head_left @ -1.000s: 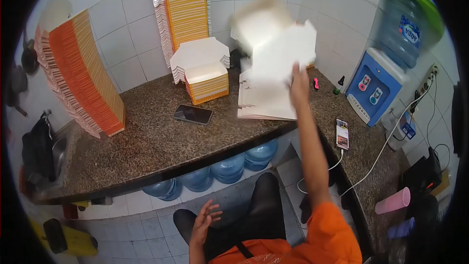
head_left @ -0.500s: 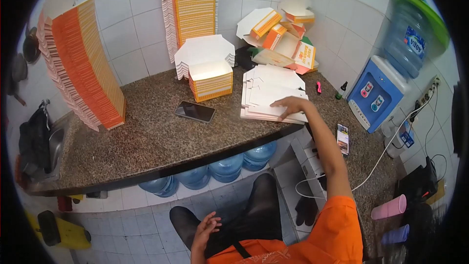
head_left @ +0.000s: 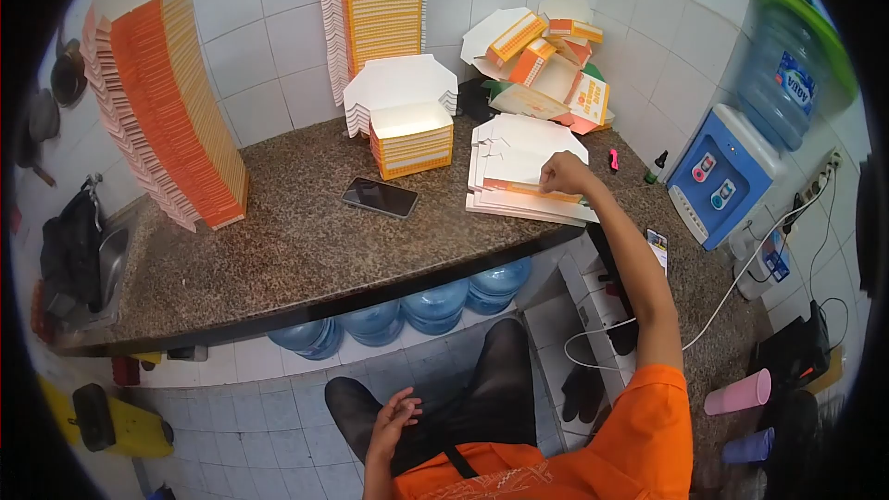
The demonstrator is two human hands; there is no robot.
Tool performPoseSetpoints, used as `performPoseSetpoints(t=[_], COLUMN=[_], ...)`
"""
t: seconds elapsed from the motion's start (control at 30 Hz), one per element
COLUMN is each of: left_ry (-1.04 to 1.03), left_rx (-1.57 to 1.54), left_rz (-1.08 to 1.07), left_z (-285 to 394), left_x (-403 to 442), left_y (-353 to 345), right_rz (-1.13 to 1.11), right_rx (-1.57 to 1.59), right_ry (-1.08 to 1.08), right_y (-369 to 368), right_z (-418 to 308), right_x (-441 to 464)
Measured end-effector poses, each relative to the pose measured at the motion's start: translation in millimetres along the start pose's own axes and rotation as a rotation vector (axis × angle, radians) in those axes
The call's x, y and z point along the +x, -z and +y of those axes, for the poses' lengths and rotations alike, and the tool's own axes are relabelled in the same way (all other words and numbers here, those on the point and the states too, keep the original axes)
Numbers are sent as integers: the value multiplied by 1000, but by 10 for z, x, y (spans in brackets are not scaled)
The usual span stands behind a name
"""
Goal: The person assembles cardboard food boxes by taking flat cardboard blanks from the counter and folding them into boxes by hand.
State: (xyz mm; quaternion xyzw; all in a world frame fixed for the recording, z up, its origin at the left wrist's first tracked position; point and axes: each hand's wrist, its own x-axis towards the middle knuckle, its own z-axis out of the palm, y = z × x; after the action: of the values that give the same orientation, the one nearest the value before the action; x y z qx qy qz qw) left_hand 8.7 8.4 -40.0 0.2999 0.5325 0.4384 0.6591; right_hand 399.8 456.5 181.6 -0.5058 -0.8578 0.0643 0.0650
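Note:
My right hand (head_left: 565, 175) is closed at the near right part of a pile of flat white cardboard sheets (head_left: 523, 143), pinching the edge of the top sheet, where an orange printed strip shows. My left hand (head_left: 396, 415) hangs over my lap with its fingers apart and holds nothing. Left of the pile is a small stack of folded orange-and-white boxes (head_left: 412, 153) with white flaps raised behind. A tall stack of nested boxes (head_left: 384, 9) leans on the wall behind it, and another (head_left: 171, 111) stands at the left.
A dark phone (head_left: 381, 196) lies on the granite counter (head_left: 306, 222). Loose printed boxes (head_left: 546, 83) are heaped in the back corner. At the right are a blue water dispenser (head_left: 722, 176), a small bottle (head_left: 656, 168), another phone (head_left: 657, 245) and a cable. A sink (head_left: 113, 264) is far left.
The heap of loose boxes came into view once the blurred white sheets were lowered onto the pile. My right hand has closed at the top sheet, where an orange strip now shows.

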Motion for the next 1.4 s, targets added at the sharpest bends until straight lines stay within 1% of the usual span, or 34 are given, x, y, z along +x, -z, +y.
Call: performPoseSetpoints(t=[0.1,0.17,0.2,0.3,0.37,0.4,0.47,0.5,0.57,0.6,0.67,0.7,0.77,0.83,0.87,0.9,0.93,0.97,1.0,1.03,1.07,1.1,1.17,1.2,1.23,1.27,1.3,1.33,1.37,1.4], left_ry=[15,16,20,42,55,59,64,59,55,40,24,-8,-37,-122,-125,-230,-333,-330,-395,-459,-466,-308,-157,-159,-127,-96,-97,-157,-213,-144], left_rx=[-10,-26,-18,3,22,21,20,15,12,14,7,-13,-26,-71,-74,-190,-306,-310,-448,-583,-588,-493,60,66,54,40,40,-12,-62,199], left_rz=[17,31,34,42,44,33,25,24,23,28,41,51,62,23,22,-52,-123,-117,-198,-277,-241,75,267,279,346,408,408,453,497,619], left_z=[4,26,38,5,1,7,10,5,8,17,32,44,118,272,373,491,614,795,1006,1105,1007,854,833,838,808,760,664,490,298,104], left_x=[-3,3,4,24,41,36,37,44,48,51,61,52,30,9,5,-10,-39,-63,-82,-117,-54,-57,58,13,-48,-96,-81,-27,20,89], left_y=[-20,-36,-53,-86,-84,-88,-88,-81,-74,-67,-63,-56,-21,-4,21,61,89,78,65,99,237,396,543,549,511,483,485,497,525,626], right_rz=[66,257,257,207,225,224,357,355,235,235,916,908,1097,1175,1070,924,936,810,701,550,413,275,235,261,407,462,515,289,287,92], right_rx=[36,17,19,51,258,259,406,408,379,381,120,124,-1,52,88,-21,-93,103,99,239,352,463,598,487,458,594,718,1285,1283,1202], right_ry=[28,66,71,16,-140,-140,-230,-231,31,32,42,46,47,214,236,316,530,569,614,597,648,701,628,421,220,-24,-272,-364,-370,-298], right_y=[-46,-79,-76,-38,43,46,54,74,130,197,430,557,687,419,193,-92,-339,-711,-1064,-1378,-1647,-1813,-1861,-2061,-2285,-2302,-2296,-2428,-2579,-2700], right_z=[86,93,76,59,49,88,174,175,191,119,-208,-411,-835,-1177,-1470,-1691,-1990,-2224,-2462,-2698,-2902,-3030,-3119,-3029,-2921,-2866,-2796,-2704,-2689,-2725], right_x=[1,29,43,20,14,29,40,25,-11,-54,-193,-304,-542,-743,-928,-1108,-1255,-1452,-1644,-1825,-1945,-2023,-2064,-2059,-1970,-1931,-1881,-1867,-1932,-1992])
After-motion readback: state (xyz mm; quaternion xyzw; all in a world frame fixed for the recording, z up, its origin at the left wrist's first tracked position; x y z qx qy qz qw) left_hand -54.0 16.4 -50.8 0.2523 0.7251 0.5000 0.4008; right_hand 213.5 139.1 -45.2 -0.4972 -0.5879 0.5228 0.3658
